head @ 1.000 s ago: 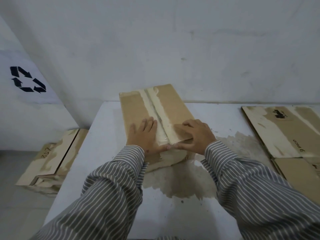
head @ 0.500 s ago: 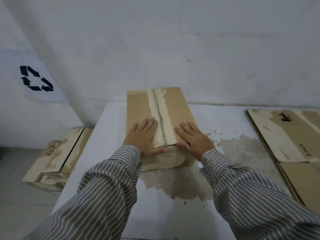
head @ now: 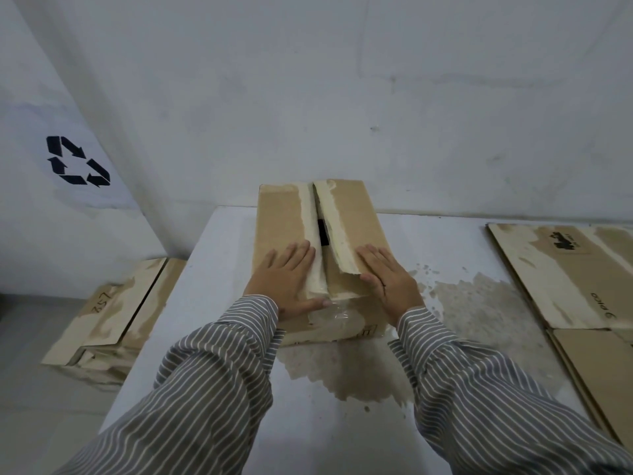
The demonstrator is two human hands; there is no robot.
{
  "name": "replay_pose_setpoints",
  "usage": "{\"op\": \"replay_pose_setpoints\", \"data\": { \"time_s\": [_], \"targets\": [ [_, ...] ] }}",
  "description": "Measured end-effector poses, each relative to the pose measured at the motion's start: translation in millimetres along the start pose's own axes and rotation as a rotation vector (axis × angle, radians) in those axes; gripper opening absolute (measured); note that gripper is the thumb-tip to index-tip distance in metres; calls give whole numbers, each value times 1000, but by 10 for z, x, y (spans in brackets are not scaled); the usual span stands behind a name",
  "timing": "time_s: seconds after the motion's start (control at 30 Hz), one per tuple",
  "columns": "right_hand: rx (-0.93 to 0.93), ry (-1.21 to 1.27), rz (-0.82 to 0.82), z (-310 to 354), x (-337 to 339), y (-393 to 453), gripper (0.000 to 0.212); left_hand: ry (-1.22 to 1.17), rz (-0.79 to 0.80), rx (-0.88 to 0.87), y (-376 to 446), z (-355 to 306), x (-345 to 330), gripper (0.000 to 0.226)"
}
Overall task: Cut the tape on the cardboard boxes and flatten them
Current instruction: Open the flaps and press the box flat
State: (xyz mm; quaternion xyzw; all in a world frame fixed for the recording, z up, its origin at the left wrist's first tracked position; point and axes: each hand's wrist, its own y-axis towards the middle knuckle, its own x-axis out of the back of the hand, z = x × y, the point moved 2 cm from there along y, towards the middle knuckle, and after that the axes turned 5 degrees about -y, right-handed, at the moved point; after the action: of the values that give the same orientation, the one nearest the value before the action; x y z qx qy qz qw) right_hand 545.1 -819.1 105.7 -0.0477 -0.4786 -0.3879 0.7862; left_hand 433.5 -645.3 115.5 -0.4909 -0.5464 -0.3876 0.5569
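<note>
I'm standing at the white, stained table (head: 212,337) with the brown, torn-faced cardboard box (head: 284,221) sitting right in front of me, its long axis running straight away from me toward the wall. My left hand (head: 286,279) is lying flat on the left top flap, fingers straight, thumb stretched along the near edge next to the crinkly clear tape (head: 334,315) hanging over the front face. My right hand (head: 388,282) is lying flat on the right flap, fingers straight too, not gripping anything.

The seam between the flaps (head: 322,241) is running dead centre between my hands, already gaping, with a dark slot showing further back. The right flap's near corner is lifting a bit by my right thumb, so I reckon that hand is best placed to peel first, pulling outward, away from the seam. Both hands are about equally close to it though.

Flattened brown cardboard sheets (head: 561,279) are lying at the table's right edge, and another flattened pile (head: 109,317) is on the floor to the left.
</note>
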Motion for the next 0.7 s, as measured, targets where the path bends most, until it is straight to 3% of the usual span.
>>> {"op": "replay_pose_setpoints", "data": {
  "time_s": [0.07,0.13,0.27,0.33,0.4,0.47,0.53,0.6,0.7],
  "targets": [
    [-314,323,-178,41,78,-23,66,-7,3,6,5,11,1,134],
    [-554,415,-472,-50,219,-11,47,-26,9,37,23,12,13,127],
    [-701,481,-547,-317,344,-25,49,-7,-4,54,61,-18,9,128],
    [-684,332,-579,-384,380,-74,64,-1,2,51,56,-20,5,130],
    [-651,-89,-589,-438,463,-111,75,-2,18,53,52,-24,7,124],
    [-505,-541,-438,-513,515,-101,67,1,21,44,59,-29,15,112],
    [-369,-847,-118,-534,514,-30,51,21,24,35,62,-39,17,99],
    [-302,-915,141,-464,469,75,49,41,27,24,56,-44,19,89],
    [-207,-823,332,-169,334,287,56,74,43,1,59,-38,15,90]
  ]
}}
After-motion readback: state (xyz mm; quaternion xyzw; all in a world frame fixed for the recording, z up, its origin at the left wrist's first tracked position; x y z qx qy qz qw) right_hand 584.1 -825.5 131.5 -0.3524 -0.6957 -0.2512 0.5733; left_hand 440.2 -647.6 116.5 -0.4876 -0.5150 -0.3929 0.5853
